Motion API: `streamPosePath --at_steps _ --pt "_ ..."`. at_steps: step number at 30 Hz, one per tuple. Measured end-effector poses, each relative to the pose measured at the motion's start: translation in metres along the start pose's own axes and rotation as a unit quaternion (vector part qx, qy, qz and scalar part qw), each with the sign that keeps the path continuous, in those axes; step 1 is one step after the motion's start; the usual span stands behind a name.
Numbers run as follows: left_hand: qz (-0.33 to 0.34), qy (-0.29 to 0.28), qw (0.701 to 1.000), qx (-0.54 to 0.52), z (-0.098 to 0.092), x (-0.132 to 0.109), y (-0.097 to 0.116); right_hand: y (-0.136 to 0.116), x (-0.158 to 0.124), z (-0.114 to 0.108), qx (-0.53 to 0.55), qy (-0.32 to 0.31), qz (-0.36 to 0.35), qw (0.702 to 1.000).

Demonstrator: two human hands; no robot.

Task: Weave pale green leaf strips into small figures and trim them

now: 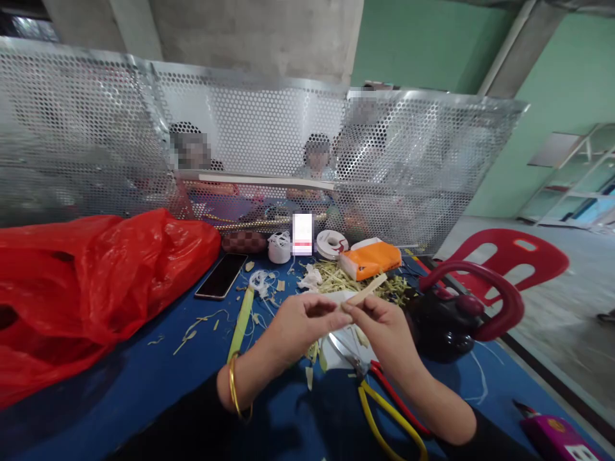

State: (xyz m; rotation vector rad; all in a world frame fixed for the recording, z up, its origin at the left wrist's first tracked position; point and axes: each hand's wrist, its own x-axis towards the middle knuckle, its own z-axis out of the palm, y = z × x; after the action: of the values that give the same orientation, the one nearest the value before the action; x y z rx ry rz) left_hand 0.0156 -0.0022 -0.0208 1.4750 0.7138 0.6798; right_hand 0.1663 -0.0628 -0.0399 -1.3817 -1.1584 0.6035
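Observation:
My left hand point(302, 323) and my right hand point(387, 330) meet in front of me, fingertips pinched together on a pale, flat strip point(369, 289) that looks like dried leaf or straw. One end of the strip sticks up to the right past my fingers; the end at the left is hidden by them. Just below my hands lies a pair of scissors point(362, 378), one handle yellow and one red, with its blades on a white sheet point(353, 355). Leaf scraps point(313, 352) are scattered there. A folded green leaf strip point(239, 323) lies left of my left wrist.
On the blue table point(158, 384) are a red plastic bag point(144, 269), a phone point(222, 275), white string point(279, 248), a ribbon spool point(331, 243), an orange packet point(372, 258), straw clippings point(336, 275) and a dark kettle-like pot point(446, 320). A perforated metal screen point(259, 121) stands behind; people sit beyond it.

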Motion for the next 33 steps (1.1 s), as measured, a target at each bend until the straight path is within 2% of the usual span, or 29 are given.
streamPosePath --at_steps 1,4,7,9,11,13,15,18,22,26,33 --pt "0.000 -0.009 1.000 -0.007 0.005 -0.001 -0.003 0.001 -0.002 0.002 -0.017 -0.003 -0.005 1.000" --pt "-0.027 0.015 0.999 -0.025 0.012 -0.002 -0.007 -0.004 0.002 -0.001 -0.042 -0.014 -0.008 0.999" --pt "-0.034 0.062 0.996 -0.051 0.003 -0.001 -0.001 -0.017 0.013 -0.024 -0.058 -0.067 -0.025 0.996" --pt "-0.019 0.095 0.993 -0.068 -0.007 0.001 0.006 -0.023 0.015 -0.044 -0.119 -0.098 -0.057 0.986" --pt "-0.010 0.119 0.990 -0.073 -0.018 0.002 0.012 -0.019 0.007 -0.060 -0.254 -0.161 -0.089 0.949" --pt "-0.001 0.140 0.986 -0.086 -0.026 0.003 0.017 -0.007 -0.009 -0.068 -0.370 -0.231 -0.090 0.895" --pt "0.004 0.155 0.983 -0.101 -0.033 0.004 0.021 0.010 -0.028 -0.067 -0.440 -0.254 -0.110 0.854" --pt "0.009 0.175 0.978 -0.113 -0.038 0.003 0.025 0.027 -0.049 -0.056 -0.520 -0.290 -0.090 0.798" --pt "0.009 0.186 0.976 -0.109 -0.040 0.003 0.026 0.028 -0.056 -0.043 -0.582 -0.314 -0.055 0.748" --pt "-0.004 0.180 0.977 -0.113 -0.041 0.005 0.022 0.026 -0.056 -0.040 -0.609 -0.316 -0.017 0.727" --pt "-0.027 0.195 0.975 -0.107 -0.039 0.015 0.010 0.036 -0.055 -0.041 -0.629 -0.275 -0.022 0.727"
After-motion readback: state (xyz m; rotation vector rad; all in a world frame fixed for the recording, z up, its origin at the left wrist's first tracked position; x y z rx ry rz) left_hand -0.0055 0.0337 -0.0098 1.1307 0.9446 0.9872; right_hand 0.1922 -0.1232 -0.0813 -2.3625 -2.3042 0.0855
